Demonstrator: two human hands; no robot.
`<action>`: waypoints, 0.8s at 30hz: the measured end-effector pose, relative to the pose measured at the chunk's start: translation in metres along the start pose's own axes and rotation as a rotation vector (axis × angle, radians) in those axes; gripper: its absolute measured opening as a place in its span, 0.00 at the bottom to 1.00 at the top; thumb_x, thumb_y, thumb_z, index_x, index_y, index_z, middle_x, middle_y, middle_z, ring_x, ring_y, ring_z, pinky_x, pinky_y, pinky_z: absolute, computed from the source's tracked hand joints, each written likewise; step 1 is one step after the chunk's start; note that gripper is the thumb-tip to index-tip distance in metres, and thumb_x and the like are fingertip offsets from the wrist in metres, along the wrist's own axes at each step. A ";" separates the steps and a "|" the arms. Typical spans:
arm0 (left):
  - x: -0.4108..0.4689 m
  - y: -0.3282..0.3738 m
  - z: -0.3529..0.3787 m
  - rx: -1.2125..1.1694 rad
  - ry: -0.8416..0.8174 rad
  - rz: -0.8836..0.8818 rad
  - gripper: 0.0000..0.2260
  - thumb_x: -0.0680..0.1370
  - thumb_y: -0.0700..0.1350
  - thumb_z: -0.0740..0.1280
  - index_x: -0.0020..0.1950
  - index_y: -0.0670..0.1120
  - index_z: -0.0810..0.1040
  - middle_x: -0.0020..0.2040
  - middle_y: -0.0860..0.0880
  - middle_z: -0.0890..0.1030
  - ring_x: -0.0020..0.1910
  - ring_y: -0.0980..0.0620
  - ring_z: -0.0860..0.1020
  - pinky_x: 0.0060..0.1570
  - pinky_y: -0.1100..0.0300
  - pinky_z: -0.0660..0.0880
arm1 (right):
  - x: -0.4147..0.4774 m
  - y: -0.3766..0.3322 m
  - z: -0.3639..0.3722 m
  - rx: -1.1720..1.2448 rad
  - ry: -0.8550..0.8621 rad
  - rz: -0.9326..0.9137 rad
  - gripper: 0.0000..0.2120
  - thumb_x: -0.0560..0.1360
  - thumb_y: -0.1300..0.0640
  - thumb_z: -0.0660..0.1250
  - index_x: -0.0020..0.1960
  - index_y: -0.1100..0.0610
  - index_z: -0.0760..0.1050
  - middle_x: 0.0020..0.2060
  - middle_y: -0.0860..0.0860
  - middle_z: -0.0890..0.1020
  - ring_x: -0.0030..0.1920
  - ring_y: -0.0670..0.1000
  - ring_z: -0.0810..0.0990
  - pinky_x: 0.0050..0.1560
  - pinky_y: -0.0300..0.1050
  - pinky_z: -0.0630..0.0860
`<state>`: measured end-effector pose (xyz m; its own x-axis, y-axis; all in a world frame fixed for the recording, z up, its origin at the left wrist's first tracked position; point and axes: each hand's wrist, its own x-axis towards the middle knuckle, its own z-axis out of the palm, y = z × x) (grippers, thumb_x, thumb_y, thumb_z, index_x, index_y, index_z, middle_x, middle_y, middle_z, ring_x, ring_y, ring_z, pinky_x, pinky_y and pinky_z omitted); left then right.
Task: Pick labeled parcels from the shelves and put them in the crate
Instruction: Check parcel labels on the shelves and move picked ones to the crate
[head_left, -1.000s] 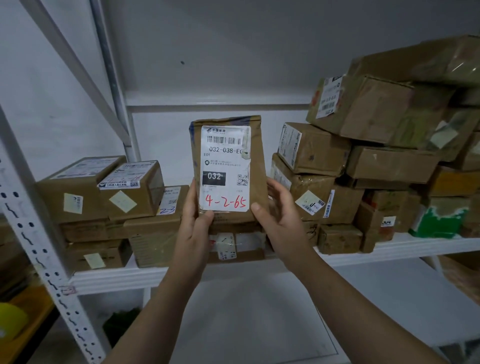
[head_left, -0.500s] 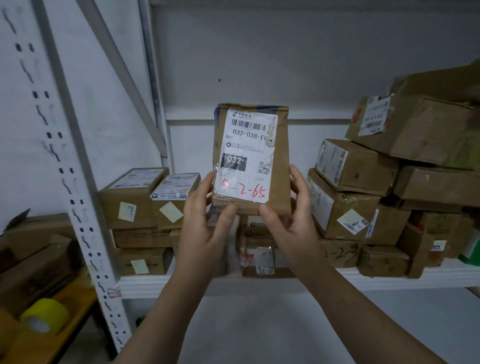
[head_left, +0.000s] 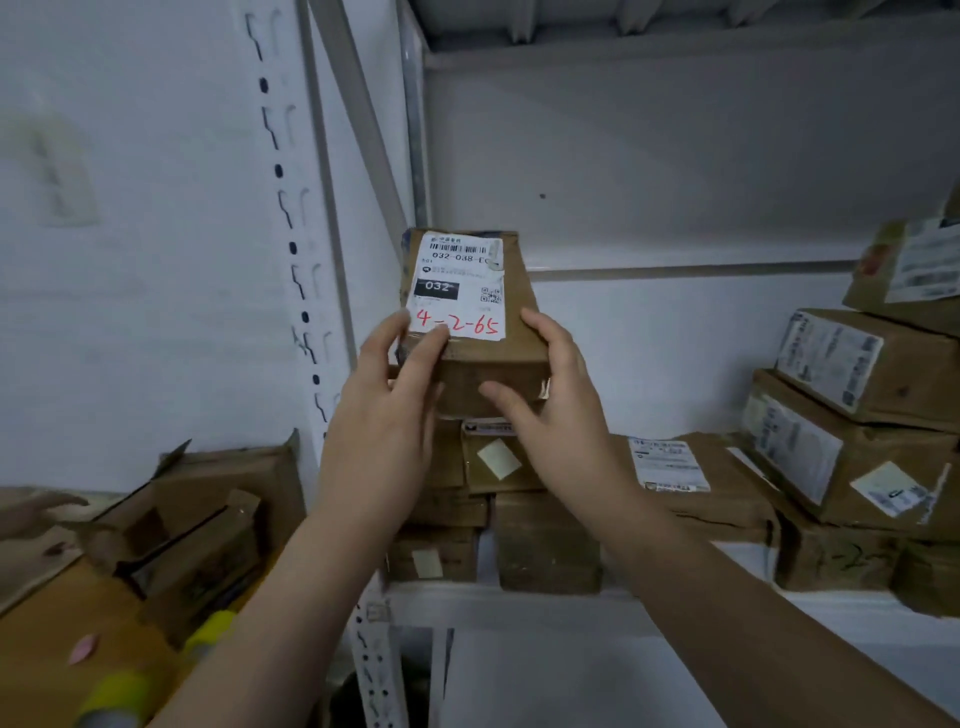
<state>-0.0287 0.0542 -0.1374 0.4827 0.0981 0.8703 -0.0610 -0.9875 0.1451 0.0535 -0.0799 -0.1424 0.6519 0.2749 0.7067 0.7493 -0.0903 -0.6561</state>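
Tilting flatter than before, the parcel (head_left: 467, 291) is hovering above the shelf (head_left: 493, 603), left hand (head_left: 384, 415) and right hand (head_left: 550, 410) gripping only its near end, so it is likely risking slipping free.

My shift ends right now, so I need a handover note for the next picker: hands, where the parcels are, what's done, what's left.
Left hand: grips the left edge of the held parcel, thumb on the lower corner of its label.
Right hand: grips its right edge.
The held parcel reads 032-038 with 4-2-65 in red, and is lifted in front of the shelf.
Other parcels: stacked on the shelf.
Crate: not in view.
Done: this parcel is picked.
Left: put it in the crate, then likely pick more.
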 end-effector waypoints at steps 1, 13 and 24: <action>0.004 -0.006 0.000 0.035 -0.020 0.015 0.23 0.76 0.39 0.66 0.71 0.46 0.68 0.71 0.42 0.65 0.58 0.41 0.75 0.50 0.49 0.76 | 0.003 0.000 0.008 -0.004 0.014 0.018 0.32 0.74 0.54 0.70 0.72 0.43 0.59 0.69 0.45 0.68 0.66 0.43 0.68 0.66 0.45 0.71; 0.007 -0.056 0.021 0.274 -0.040 0.147 0.17 0.76 0.44 0.60 0.64 0.45 0.74 0.61 0.42 0.76 0.62 0.42 0.66 0.59 0.47 0.59 | 0.008 0.004 0.049 -0.353 -0.046 0.136 0.31 0.76 0.42 0.65 0.75 0.44 0.55 0.61 0.50 0.74 0.62 0.54 0.70 0.63 0.56 0.70; -0.009 -0.003 0.036 -0.021 0.071 0.277 0.15 0.76 0.46 0.61 0.59 0.44 0.78 0.61 0.42 0.77 0.63 0.42 0.70 0.62 0.45 0.62 | -0.022 0.024 -0.007 -0.444 0.070 0.064 0.21 0.79 0.50 0.63 0.71 0.48 0.65 0.64 0.46 0.74 0.66 0.47 0.66 0.61 0.42 0.66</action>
<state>-0.0011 0.0514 -0.1626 0.3824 -0.1664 0.9089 -0.2003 -0.9752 -0.0942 0.0577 -0.0949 -0.1714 0.6937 0.1915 0.6943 0.6743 -0.5114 -0.5327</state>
